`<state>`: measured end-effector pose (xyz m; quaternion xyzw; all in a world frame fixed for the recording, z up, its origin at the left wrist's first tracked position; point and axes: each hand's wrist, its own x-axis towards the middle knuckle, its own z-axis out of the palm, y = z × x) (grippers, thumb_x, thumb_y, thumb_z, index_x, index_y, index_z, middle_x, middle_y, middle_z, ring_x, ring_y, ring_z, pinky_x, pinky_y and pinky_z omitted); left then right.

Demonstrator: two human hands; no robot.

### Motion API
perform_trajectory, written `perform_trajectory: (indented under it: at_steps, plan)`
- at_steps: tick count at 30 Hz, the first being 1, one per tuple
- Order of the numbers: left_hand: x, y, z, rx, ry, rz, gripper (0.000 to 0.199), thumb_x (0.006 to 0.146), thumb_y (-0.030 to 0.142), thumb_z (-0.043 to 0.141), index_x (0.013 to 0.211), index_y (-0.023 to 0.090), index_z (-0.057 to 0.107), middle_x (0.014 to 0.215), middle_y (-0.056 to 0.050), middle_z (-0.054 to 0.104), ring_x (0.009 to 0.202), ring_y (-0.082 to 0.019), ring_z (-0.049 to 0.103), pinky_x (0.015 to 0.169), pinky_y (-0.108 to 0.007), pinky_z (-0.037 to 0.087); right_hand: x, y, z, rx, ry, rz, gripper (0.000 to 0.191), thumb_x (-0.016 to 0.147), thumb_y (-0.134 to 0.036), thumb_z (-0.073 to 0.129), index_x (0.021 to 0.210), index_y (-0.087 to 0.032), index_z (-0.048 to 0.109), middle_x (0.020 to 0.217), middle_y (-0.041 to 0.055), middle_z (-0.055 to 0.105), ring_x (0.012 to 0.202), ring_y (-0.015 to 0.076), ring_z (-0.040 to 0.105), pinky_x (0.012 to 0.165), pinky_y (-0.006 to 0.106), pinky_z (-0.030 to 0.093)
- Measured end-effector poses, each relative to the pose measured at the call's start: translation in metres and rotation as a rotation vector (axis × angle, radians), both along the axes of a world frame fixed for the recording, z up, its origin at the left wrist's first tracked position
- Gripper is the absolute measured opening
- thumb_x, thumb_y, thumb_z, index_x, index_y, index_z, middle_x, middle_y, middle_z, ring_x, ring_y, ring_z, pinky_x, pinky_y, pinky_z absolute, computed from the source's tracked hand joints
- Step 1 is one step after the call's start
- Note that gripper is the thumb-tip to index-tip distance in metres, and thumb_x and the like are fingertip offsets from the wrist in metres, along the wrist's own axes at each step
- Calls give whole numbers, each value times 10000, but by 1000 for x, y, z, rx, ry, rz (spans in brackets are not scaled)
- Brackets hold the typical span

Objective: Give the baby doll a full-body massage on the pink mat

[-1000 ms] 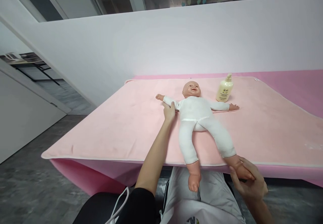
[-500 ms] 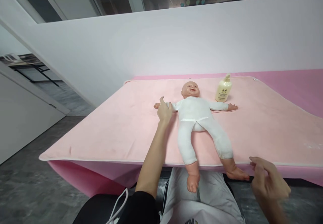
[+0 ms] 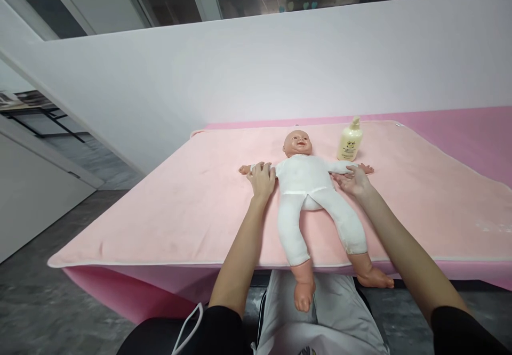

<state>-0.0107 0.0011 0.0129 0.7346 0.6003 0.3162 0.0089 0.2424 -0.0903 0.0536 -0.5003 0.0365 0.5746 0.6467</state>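
A baby doll (image 3: pixel 302 176) in a white suit lies on its back, arms spread, feet sticking out past the table's near edge. My left hand (image 3: pixel 262 180) has its fingers curled over the doll's arm on the left, near the wrist. At the doll's other arm, my right hand (image 3: pixel 354 182) is turned palm up, with its fingers apart and its thumb by the sleeve. Just beyond that arm stands a pale yellow pump bottle (image 3: pixel 350 142), upright.
A pink blanket (image 3: pixel 168 211) with a pale edge covers the table, over a darker pink cloth (image 3: pixel 472 136). Behind it rises a white wall (image 3: pixel 256 72). My lap in grey trousers (image 3: pixel 340 312) is under the near edge, beside a white cord (image 3: pixel 188 328).
My right hand has moved up and inward from beside the doll's foot to its arm. The fingers of my left hand have come down over the other arm. The view has shifted slightly.
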Motion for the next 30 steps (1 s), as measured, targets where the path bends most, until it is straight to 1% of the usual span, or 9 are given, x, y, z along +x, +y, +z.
perform_trajectory:
  at_steps: [5, 6, 9, 11, 15, 19, 24, 27, 30]
  plan:
    - [-3, 0, 1, -87, -106, 154, 317, 891, 391, 406, 1031, 257, 656, 1439, -136, 382, 1363, -351, 257, 1019, -673, 196, 8, 22, -6, 38, -113, -64, 38, 858, -222, 437, 868, -189, 454, 710, 15, 553, 549, 106, 576, 294, 121, 292]
    - [-5, 1, 1, -99, -125, 177, 320, 893, 395, 398, 1026, 259, 654, 1449, -127, 376, 1378, -349, 231, 1027, -681, 166, 13, 24, -7, 53, -139, -117, 5, 843, -198, 443, 839, -195, 445, 662, -16, 520, 479, 81, 530, 279, 118, 228]
    - [-14, 5, 3, -111, -200, 252, 338, 907, 390, 360, 1034, 261, 645, 1445, -106, 401, 1400, -320, 203, 1049, -661, 148, 28, 23, -11, 122, -166, -252, 104, 804, -165, 461, 747, -199, 380, 555, -84, 372, 330, 22, 276, 269, 141, 114]
    - [-20, 8, 4, -124, -256, 311, 353, 906, 396, 360, 1094, 261, 627, 1442, -121, 402, 1404, -319, 195, 1037, -651, 193, 36, 18, -15, 186, -148, -266, 130, 810, -203, 464, 733, -201, 359, 555, -89, 352, 333, 18, 178, 273, 144, 120]
    - [-27, 9, 3, -139, -256, 370, 428, 889, 421, 395, 1251, 254, 549, 1360, -179, 448, 1335, -334, 312, 1024, -628, 232, 44, 8, -18, 310, -147, -223, 107, 837, -308, 441, 843, -203, 461, 646, -45, 456, 359, 21, 181, 279, 143, 161]
    - [-27, 13, 1, -83, -319, 370, 411, 852, 392, 467, 1205, 223, 593, 1217, -166, 500, 1216, -321, 428, 1022, -523, 311, 48, 6, -17, 330, -193, -256, 152, 825, -327, 456, 918, -215, 503, 656, -50, 438, 360, 24, 176, 276, 155, 145]
    - [-33, 27, -4, -53, -766, 423, 389, 786, 223, 512, 1166, 172, 578, 1253, -130, 475, 1118, -181, 541, 982, -298, 416, 50, 13, -22, 250, -280, -351, 111, 789, -298, 521, 816, -226, 441, 632, -80, 403, 361, 20, 179, 272, 153, 122]
    - [-37, 31, -8, -40, -1020, 436, 443, 760, 201, 505, 1199, 153, 521, 1187, -113, 564, 1070, -148, 588, 936, -249, 454, 50, 16, -28, 190, -335, -374, 135, 763, -247, 540, 773, -222, 408, 604, -92, 380, 355, 12, 183, 270, 144, 125]
    - [-38, 30, -10, -6, -1103, 381, 417, 763, 206, 470, 1174, 160, 525, 1125, -91, 628, 1040, -140, 615, 925, -252, 472, 49, 17, -32, 168, -413, -380, 128, 760, -215, 530, 773, -225, 403, 619, -94, 409, 335, 7, 217, 263, 142, 137]
